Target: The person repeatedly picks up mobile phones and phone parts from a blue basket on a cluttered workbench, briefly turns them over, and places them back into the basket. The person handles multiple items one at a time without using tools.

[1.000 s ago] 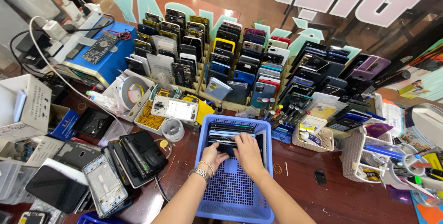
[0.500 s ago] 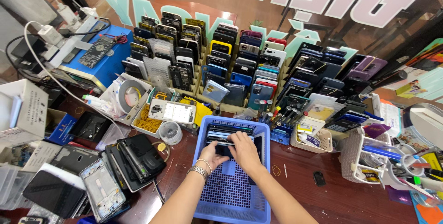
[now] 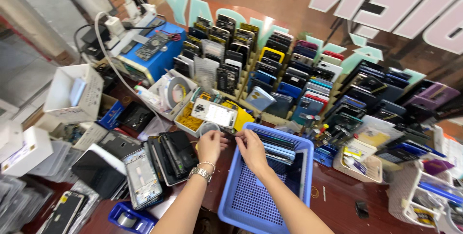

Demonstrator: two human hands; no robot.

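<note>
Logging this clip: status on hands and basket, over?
Left hand beside basket, pinching something small. Right hand over rim, touching stacked phones. Roll of tape just ahead of the left.

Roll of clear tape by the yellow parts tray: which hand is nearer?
Left. The left hand lies right against the roll of clear tape, just below it. The right hand sits farther right, over the blue basket rim.
</note>
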